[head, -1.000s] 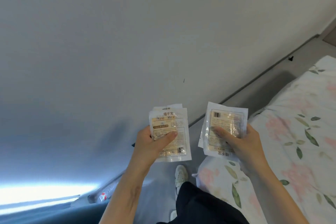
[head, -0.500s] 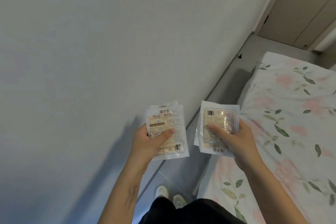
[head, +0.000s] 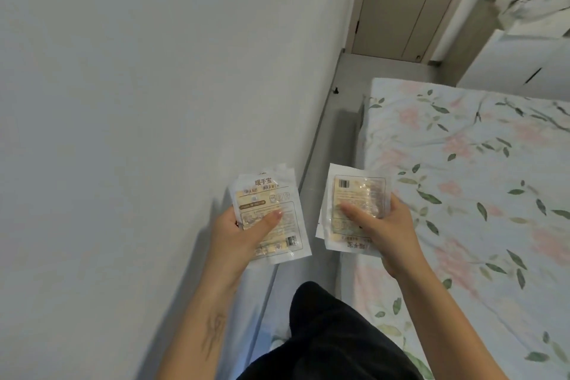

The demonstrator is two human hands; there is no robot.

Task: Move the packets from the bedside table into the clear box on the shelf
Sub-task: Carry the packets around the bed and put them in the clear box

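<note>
Packets are off the desk and in hand, split into two small stacks. Left hand (head: 237, 230) holds one stack of packets (head: 271, 216) printed side up, the label reading HAND WARMER, with the thumb pressed across the front and the fingers curled behind. Right hand (head: 387, 227) holds the other stack of packets (head: 354, 203) with the barcode at the top and the print upside down, its thumb likewise laid over the front. Each grip is clenched on its own stack; more than one packet edge shows in each, but how many there are cannot be told. The two stacks sit near each other without touching, held out in front of the body above the gap between the wall (head: 138, 86) and the bed (head: 478, 194).

Judging from this, the carrying step is in hand: the pickup looks done and the drop-off has not begun. Neither the clear box nor its shelf can be made out with any certainty. A white cabinet (head: 518, 62) and a blurred pile above it sit at the far right beyond the bed, with a wardrobe door (head: 398, 0) ahead; whether any of that is the shelf cannot be told.

The next move calls for finding the box, walking along the narrow strip of floor beside the bed, and keeping both thumbs firm, since the slick film packets could fan out and slip. At the box the stacks should probably go in one hand at a time
</note>
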